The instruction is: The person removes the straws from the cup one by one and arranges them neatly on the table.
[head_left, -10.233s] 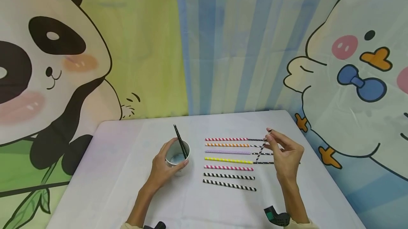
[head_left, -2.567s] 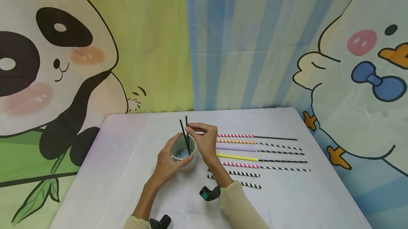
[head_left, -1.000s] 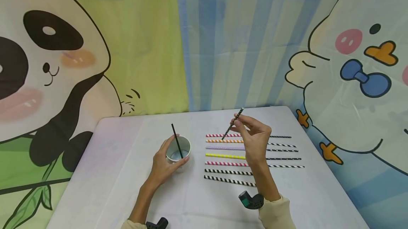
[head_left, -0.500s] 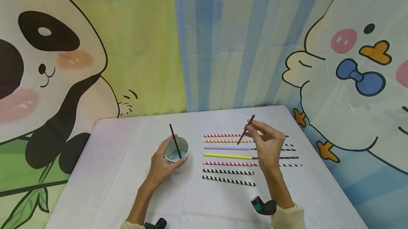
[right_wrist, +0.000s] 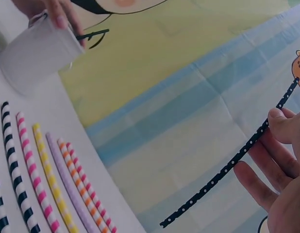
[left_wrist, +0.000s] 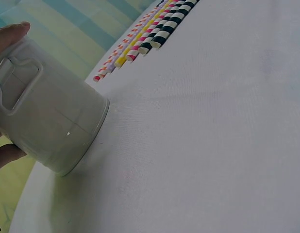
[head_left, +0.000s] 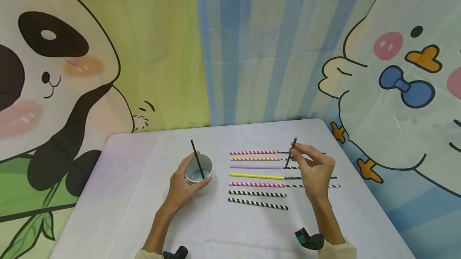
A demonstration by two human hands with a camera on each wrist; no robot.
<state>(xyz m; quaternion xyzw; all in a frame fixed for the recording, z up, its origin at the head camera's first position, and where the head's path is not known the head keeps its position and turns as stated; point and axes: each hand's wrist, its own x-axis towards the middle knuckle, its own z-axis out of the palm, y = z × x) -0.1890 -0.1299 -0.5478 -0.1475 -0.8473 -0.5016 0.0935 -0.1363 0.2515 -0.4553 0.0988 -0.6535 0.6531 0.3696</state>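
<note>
My left hand (head_left: 180,187) holds a white cup (left_wrist: 58,111) around its side, thumb and fingers spread about the rim. One black straw (head_left: 196,155) leans inside it. My right hand (head_left: 315,171) pinches a black straw with white dots (right_wrist: 213,180) between thumb and fingers, tilted above the right part of the straw rows. On the table lie red-striped (head_left: 253,153), orange-striped (head_left: 253,159), lilac (head_left: 255,167), yellow (head_left: 256,176) and pink-striped (head_left: 256,184) straws, each with a black-and-white straw at its right end. My right hand hides parts of these.
Two black-and-white striped straws (head_left: 257,193) lie nearest me below the rows, with nothing at their right ends. The white table (head_left: 137,195) backs onto a curtain (head_left: 248,51) printed with cartoon animals.
A striped straw has come to lie right of the pink one. My right hand has taken the dotted straw from the cup and moved right, lowering it over the rows. My left hand stays on the cup.
</note>
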